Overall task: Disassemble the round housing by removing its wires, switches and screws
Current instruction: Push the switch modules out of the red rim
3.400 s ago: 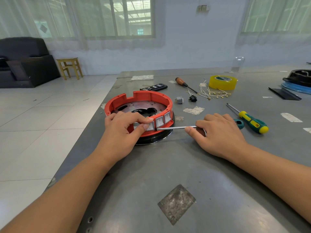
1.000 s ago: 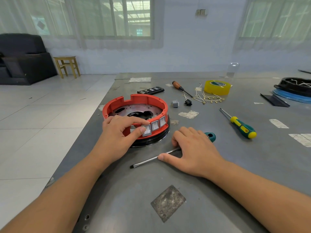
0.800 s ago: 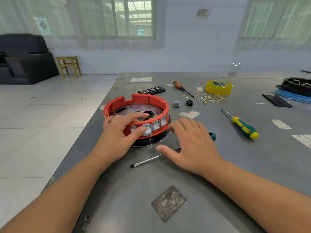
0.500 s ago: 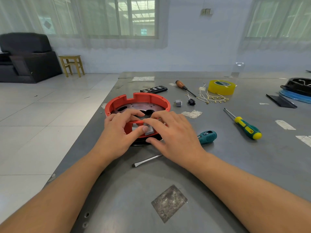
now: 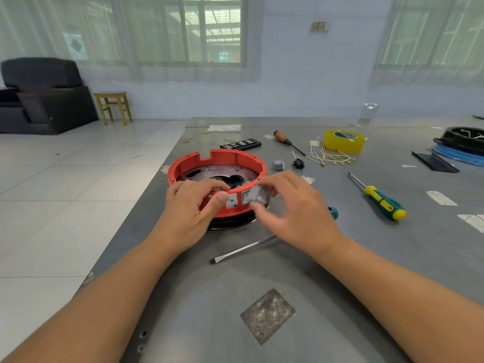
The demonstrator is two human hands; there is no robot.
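Note:
The round red housing [image 5: 222,159] sits on a black base near the table's left edge, its metal plate showing inside. My left hand [image 5: 193,208] grips the near rim, thumb against the outer wall. My right hand [image 5: 290,210] pinches a small grey switch [image 5: 258,195] just outside the housing's front wall, clear of its slot. One empty rectangular opening [image 5: 231,200] shows in the wall beside my left thumb. A flat-blade screwdriver [image 5: 243,248] lies on the table under my right wrist, its teal handle [image 5: 333,213] partly hidden.
Another grey switch [image 5: 279,165] and a black plug [image 5: 298,163] lie behind the housing. Loose wires [image 5: 327,157], a yellow tape roll [image 5: 343,140], a wooden-handled screwdriver [image 5: 286,141] and a green-yellow screwdriver [image 5: 379,201] lie to the right. A black bit case [image 5: 241,144] is at the back.
My right hand let go of the flat screwdriver, moved up to the housing's front wall and pulled a grey switch out of it. My left hand kept holding the rim.

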